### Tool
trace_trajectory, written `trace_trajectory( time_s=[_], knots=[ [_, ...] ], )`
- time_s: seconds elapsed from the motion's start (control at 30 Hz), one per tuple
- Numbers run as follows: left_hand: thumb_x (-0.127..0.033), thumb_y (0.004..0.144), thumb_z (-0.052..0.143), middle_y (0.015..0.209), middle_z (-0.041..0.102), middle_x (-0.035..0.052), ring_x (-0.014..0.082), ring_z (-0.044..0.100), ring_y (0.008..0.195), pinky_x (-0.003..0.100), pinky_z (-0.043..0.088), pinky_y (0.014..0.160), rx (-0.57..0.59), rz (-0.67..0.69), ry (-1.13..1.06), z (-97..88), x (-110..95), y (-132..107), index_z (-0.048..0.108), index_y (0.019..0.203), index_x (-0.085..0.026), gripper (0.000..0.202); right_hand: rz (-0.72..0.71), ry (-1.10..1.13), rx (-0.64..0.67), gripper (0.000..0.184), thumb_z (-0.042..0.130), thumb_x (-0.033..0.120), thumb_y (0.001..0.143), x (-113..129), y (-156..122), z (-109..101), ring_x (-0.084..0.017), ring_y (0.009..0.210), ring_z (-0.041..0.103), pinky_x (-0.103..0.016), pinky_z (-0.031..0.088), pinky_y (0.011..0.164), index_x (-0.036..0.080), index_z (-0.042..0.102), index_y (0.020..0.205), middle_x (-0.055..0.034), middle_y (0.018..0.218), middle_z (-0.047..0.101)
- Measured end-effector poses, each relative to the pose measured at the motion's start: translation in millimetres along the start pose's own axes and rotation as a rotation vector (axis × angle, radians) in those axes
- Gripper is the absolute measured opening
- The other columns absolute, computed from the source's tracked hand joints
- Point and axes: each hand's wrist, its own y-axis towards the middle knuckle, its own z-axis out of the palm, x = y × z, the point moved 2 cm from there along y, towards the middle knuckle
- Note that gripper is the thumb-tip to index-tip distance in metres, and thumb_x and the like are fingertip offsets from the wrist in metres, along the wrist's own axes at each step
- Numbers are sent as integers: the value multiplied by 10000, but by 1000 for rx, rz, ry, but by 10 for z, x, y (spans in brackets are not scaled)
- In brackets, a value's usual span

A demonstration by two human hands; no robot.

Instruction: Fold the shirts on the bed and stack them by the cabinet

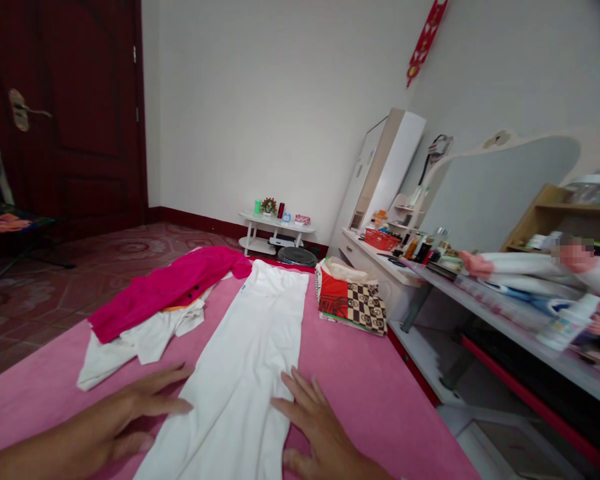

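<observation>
A long white garment (250,360) lies folded lengthwise on the pink bed cover (370,400), with some wrinkles and its near end cut off by the frame. At its left edge rests my left hand (125,407), fingers apart, the fingertips touching or just over the cloth. My right hand (317,420) is spread at the right edge, its fingertips on the fabric. Neither hand grips anything. To the left lie a magenta garment (165,293) and a white garment with an orange trim (145,343) partly under it. A folded patterned stack of clothes (353,297) sits on the right.
A shelf table (480,300) holding dolls and a white bottle (570,323) runs along the bed's right side. Beyond it stand a dressing table with a red basket (381,239) and a mirror. A low white stand (277,223) is past the bed's far end.
</observation>
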Motion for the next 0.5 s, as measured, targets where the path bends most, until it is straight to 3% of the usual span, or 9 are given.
trace_trajectory(
  time_s=[0.13,0.23,0.33,0.4,0.5],
  knots=[
    [-595,855,475,1464,435,-8,263,386,1353,428,325,1093,158,59,29,-61,-315,132,705,1072,-387,378,-9,45,-66,324,481,409,921,153,92,39,-234,1397,305,-570,166,1135,372,611,1215,-25,1435,467],
    [-527,899,448,1334,579,-1,243,429,1324,435,294,1114,214,67,26,-104,-508,212,722,1015,-370,336,12,149,-170,283,436,381,951,164,89,47,-216,1260,508,-563,182,1138,338,680,1086,-25,1219,658],
    [-485,927,425,1131,694,7,229,542,1207,413,289,1120,221,57,-17,-146,-711,254,712,1012,-328,338,20,242,-254,300,425,417,952,181,25,-42,-207,1154,595,-513,281,1119,325,679,1080,-28,1140,697],
    [-459,944,407,1047,714,12,212,606,1091,364,352,1077,249,66,-61,-171,-868,251,700,1007,-297,341,23,247,-288,325,406,440,950,209,-52,-149,-202,1110,619,-457,365,1078,326,673,1096,-36,1129,701],
    [-456,955,381,942,719,41,181,647,904,266,468,911,267,150,-148,-156,-1056,171,685,975,-245,371,-21,200,-218,339,426,475,924,236,-210,-249,-203,992,665,-376,446,1002,315,695,1055,-39,1031,731]
  ],
)
